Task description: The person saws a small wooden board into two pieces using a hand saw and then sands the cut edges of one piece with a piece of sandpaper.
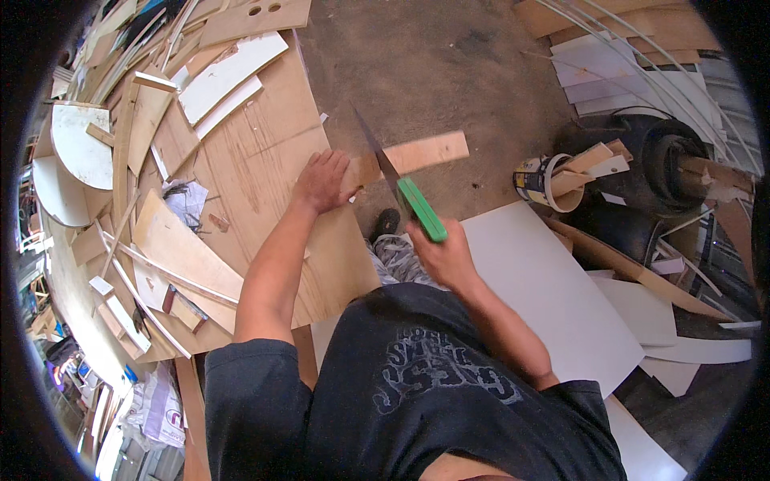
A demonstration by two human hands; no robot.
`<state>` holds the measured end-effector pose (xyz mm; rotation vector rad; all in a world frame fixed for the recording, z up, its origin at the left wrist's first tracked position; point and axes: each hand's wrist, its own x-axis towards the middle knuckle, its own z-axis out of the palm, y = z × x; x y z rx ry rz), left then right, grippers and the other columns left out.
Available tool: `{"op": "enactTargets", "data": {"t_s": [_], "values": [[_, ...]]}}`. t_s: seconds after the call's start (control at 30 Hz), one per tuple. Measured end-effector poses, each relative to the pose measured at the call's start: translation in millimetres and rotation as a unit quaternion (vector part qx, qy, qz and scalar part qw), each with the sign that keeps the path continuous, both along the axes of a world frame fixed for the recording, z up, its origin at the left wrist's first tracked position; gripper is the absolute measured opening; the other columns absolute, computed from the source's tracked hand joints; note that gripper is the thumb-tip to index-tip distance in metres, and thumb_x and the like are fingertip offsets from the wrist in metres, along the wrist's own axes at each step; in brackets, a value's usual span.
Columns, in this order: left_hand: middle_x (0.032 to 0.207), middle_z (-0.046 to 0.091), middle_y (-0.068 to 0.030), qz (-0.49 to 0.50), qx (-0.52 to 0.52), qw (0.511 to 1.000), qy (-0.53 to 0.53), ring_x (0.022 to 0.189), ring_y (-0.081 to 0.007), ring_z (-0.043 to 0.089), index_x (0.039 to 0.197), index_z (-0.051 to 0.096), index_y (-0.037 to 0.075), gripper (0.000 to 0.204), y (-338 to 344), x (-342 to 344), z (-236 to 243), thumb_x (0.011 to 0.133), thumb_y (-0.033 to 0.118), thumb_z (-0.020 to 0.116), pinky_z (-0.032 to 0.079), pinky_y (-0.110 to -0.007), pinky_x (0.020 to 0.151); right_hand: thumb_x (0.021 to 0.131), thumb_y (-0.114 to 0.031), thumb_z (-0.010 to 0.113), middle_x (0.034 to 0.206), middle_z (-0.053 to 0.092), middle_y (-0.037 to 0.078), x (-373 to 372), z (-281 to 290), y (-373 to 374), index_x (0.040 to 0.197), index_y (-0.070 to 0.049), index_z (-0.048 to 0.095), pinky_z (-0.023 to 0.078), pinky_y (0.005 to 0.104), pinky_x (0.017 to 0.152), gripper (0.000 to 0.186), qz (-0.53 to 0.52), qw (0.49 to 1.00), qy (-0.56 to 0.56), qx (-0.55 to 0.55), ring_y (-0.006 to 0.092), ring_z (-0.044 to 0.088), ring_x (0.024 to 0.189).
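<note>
A pale wooden strip [429, 151] juts out past the edge of the plywood table [337, 272], with my left hand [323, 178] pressed over its left end and gripping it. In my right hand [441, 252] is a handsaw with a green handle [421, 210]. The dark saw blade [373, 138] slants up and left from the handle, across the strip just right of my left hand; I cannot tell how deep it sits in the wood.
Offcuts [228, 84] cover the table's left side. A large white sheet [521, 280] lies right of my legs. A bucket of wood scraps [536, 183] stands beside a black barrel-like object [642, 160]. Leaning boards and long strips [593, 72] fill the upper right. Brown floor [417, 64] lies beyond.
</note>
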<state>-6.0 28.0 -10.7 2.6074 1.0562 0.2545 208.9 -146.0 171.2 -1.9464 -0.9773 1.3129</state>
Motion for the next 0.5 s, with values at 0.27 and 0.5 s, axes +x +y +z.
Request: {"op": "enactTargets", "data": {"t_s": [0.27,0.5], "values": [[0.118,0.061,-0.0128,0.017,-0.049,0.998,0.039,0.117,-0.0323,0.057,0.120,0.060,0.004,0.058,3,9,14,0.085,0.047,0.079,0.044,-0.046,0.102,0.099,-0.023,0.071,0.065,0.057,0.013,5,21,-14,0.086,0.004,0.066,0.046,0.0393,0.058,0.030,0.012,0.999,-0.038,0.020,0.0228,0.052,0.059],[0.107,0.061,-0.0160,0.039,0.058,0.995,-0.064,0.104,-0.0376,0.059,0.114,0.061,0.006,0.056,-1,4,-6,0.081,0.045,0.084,0.047,-0.050,0.088,0.095,-0.025,0.073,0.074,0.064,0.026,15,8,-13,0.090,0.004,0.068,0.049,0.0465,0.062,0.030,0.039,0.996,-0.060,0.050,0.0379,0.060,0.059]]}}
